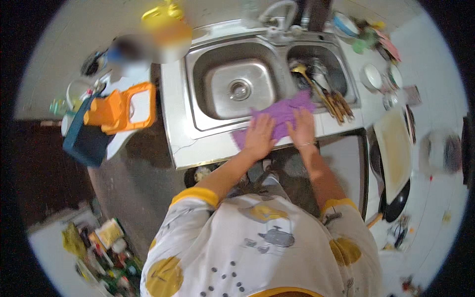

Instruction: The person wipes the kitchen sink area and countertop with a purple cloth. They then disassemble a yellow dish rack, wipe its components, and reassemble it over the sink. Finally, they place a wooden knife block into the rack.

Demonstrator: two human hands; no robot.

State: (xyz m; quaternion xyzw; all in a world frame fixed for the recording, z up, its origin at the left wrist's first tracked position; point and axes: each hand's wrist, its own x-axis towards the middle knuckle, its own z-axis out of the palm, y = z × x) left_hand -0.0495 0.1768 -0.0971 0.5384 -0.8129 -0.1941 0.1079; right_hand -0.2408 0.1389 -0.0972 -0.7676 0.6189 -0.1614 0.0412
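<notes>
A purple cloth (pixel 284 115) lies bunched and spread over the front rim of the sink, its near corner reaching down toward the counter's front edge. My left hand (pixel 261 134) presses flat on its left part, fingers stretched out and pointing away from me. On the right part, my right hand (pixel 303 127) also rests with fingers extended, a thin bracelet at its wrist. Both palms bear down on the cloth rather than grasping it. Beyond the hands is the steel sink's large basin (pixel 210 91), with a round drain (pixel 239 90) in its floor.
Long-handled utensils (pixel 324 91) lean out of the small right basin over its front rim. A white faucet (pixel 279 22) stands behind. Left are an orange plastic holder (pixel 121 109) and a dark blue box (pixel 86 136). Right are bowls (pixel 371 76) and a cream cutting board (pixel 393 153).
</notes>
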